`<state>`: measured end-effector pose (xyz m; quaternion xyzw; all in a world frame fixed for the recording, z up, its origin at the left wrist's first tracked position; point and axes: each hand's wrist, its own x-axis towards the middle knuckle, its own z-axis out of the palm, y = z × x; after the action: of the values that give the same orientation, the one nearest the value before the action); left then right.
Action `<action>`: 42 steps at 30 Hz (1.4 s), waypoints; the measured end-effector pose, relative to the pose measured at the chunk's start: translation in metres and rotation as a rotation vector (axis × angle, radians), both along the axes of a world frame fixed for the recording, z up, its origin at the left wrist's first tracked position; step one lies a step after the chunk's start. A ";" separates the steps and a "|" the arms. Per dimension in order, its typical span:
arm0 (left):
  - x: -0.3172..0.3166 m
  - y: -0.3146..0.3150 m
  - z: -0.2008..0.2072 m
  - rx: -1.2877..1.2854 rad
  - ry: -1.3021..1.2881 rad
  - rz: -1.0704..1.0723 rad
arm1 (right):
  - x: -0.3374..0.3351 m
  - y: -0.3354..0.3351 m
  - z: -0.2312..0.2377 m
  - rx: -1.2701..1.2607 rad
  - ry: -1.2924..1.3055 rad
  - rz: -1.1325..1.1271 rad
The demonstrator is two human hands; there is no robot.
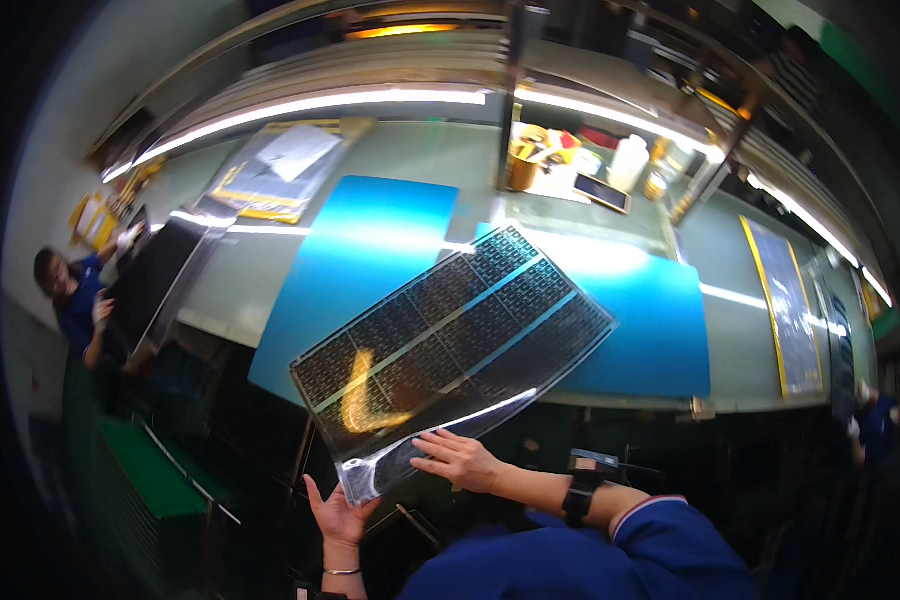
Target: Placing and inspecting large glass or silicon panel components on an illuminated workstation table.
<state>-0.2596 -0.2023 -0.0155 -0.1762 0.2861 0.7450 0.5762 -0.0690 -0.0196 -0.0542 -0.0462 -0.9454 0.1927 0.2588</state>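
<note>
Black film (pixel 440 340), left hand (pixel 341 514) palm-up at its corner, thumb splayed wide; right hand (pixel 460 461) laid across, fingers loosely spread!

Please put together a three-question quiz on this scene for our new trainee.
1. True or false: the dark patterned sheet overlaps both the left blue sheet and the right blue sheet.
2. Multiple choice: which colour edges the upright-looking panel at the far right of the bench?
A. Red
B. Yellow
C. Green
3. Short answer: which of the wearer's hands is at the dark patterned sheet's lowest corner?

Key:
1. True
2. B
3. The left hand
</note>
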 end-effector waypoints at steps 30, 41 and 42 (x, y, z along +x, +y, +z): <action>0.022 0.284 -0.009 -0.043 1.837 -0.884 | 0.435 0.162 -0.002 -1.142 0.342 -1.443; 0.007 0.281 -0.057 0.228 2.012 -1.085 | 0.474 0.159 -0.034 -0.992 0.299 -1.487; 0.008 0.280 -0.055 0.225 1.976 -1.125 | 0.475 0.157 -0.034 -0.976 0.304 -1.505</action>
<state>-0.2517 0.0779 -0.0708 0.6926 0.5844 0.2157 0.3636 0.4059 0.1373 -0.0878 -0.7298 -0.4347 0.3556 0.3899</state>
